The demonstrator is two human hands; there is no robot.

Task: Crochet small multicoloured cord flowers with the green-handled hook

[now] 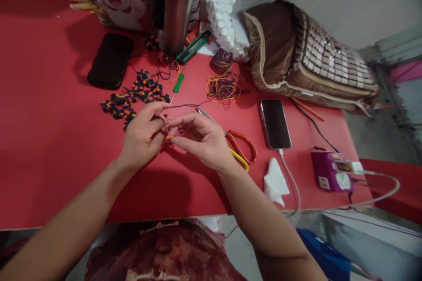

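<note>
Both of my hands meet over the red table, pinching a small piece of multicoloured yarn (169,137) with an orange bit and a purple loop. My left hand (144,134) has its fingers closed on the yarn, with a strand running over them. The thumb and index finger of my right hand (204,138) grip the piece from the other side. A dark strand (184,106) runs off past my fingertips. Behind the hands lie several knotted yarn pieces (145,88) and a green-handled hook (178,83). Scissors (242,145) with orange and yellow handles lie partly hidden by my right hand.
Loose yarn (224,87) and a wound yarn bundle (221,60) lie farther back. Around them are a green cutter (193,47), a metal cylinder (180,9), a black case (111,60) and a brown cushion (273,44). To the right are a charging phone (275,124), tissue (276,181) and purple power block (326,171).
</note>
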